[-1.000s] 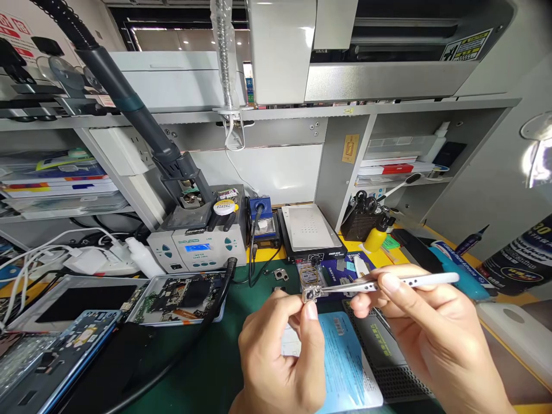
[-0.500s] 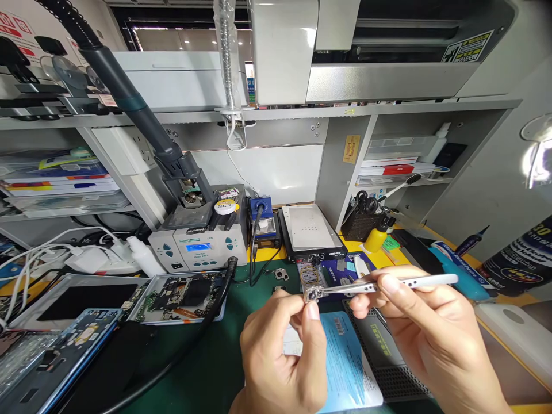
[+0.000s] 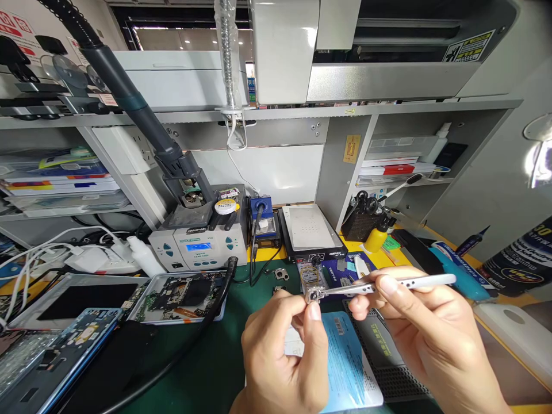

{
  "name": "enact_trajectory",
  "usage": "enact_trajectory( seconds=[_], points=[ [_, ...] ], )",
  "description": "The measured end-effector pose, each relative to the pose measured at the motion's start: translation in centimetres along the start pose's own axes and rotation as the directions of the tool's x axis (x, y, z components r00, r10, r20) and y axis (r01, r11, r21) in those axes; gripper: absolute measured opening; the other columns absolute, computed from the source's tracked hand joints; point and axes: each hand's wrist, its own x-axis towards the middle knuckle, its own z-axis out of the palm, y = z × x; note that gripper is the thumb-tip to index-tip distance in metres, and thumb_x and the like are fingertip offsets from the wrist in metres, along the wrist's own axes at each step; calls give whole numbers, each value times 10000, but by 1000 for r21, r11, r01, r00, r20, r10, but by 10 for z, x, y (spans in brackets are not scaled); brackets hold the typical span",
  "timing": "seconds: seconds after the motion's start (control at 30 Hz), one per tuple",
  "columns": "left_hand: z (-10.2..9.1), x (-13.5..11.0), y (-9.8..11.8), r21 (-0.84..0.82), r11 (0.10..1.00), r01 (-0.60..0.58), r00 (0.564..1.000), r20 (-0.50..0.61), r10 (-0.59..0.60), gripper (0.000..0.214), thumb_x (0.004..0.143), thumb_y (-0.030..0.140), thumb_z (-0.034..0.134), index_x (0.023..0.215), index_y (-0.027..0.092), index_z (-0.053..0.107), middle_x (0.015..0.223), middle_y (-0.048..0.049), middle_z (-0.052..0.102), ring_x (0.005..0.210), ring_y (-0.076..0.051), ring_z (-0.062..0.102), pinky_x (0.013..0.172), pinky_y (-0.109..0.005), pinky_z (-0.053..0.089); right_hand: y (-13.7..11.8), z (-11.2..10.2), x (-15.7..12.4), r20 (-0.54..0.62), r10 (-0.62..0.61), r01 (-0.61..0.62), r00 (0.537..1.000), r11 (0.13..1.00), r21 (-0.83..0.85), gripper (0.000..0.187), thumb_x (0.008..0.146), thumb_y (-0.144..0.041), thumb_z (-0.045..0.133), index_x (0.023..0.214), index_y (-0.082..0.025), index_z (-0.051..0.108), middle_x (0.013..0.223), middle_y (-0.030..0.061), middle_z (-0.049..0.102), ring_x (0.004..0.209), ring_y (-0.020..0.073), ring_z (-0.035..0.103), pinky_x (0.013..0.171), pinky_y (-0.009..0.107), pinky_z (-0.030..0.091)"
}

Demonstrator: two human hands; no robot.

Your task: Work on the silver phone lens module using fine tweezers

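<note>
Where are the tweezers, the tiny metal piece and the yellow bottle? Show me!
Tweezers [image 3: 364, 288]: head view, on a bare stretch of the shaft.
Tiny metal piece [image 3: 313, 294]: head view, on its uncovered middle.
Yellow bottle [image 3: 375, 239]: head view, on its yellow side.

Bare left hand [image 3: 284, 356], bare right hand [image 3: 435, 333], short rounded thumbnails [image 3: 314, 311].

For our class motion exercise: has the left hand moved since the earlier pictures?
Yes, slightly: the left hand has shifted right, judged against the blue packet.
</note>
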Motion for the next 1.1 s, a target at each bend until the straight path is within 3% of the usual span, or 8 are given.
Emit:
enact_trajectory(
  seconds=[0.4,0.53,0.7,0.87,1.1],
  points=[
    [6,-6,-4,-124,967,223,971,-65,-232,208,938,227,605,735,204,641,545,38,510,486,-123,516,520,-249,441,2,0,-1,30,-13,15,999,998,-67,98,923,-317,765,933,-230,808,738,40,789,685,191,750,696,274,621],
    [6,-4,3,-226,882,414,904,-6,-427,277,966,339,589,738,198,658,501,43,505,448,-122,508,492,-254,416,2,-1,-3,32,-15,17,999,997,-72,93,925,-309,762,937,-228,807,737,43,788,692,195,755,705,283,623],
    [1,5,12,-377,688,620,772,133,-622,333,929,421,651,699,180,644,490,37,535,438,-114,524,478,-240,412,4,-2,-2,21,-30,31,999,997,-76,89,903,-307,784,932,-225,804,727,45,777,682,207,752,687,300,630],
    [-1,8,6,-488,525,698,695,283,-661,350,924,431,662,698,165,648,501,34,549,414,-96,502,492,-250,408,5,-1,-2,7,-27,28,1000,996,-89,95,892,-321,795,938,-238,804,745,42,785,690,213,754,705,309,630],
    [-2,10,-1,-537,416,734,651,382,-656,336,937,395,639,701,157,665,472,29,549,394,-95,504,492,-250,419,6,1,-1,1,-17,17,1000,994,-105,87,887,-335,799,920,-255,807,740,17,786,691,195,759,710,268,628]
  ],
)
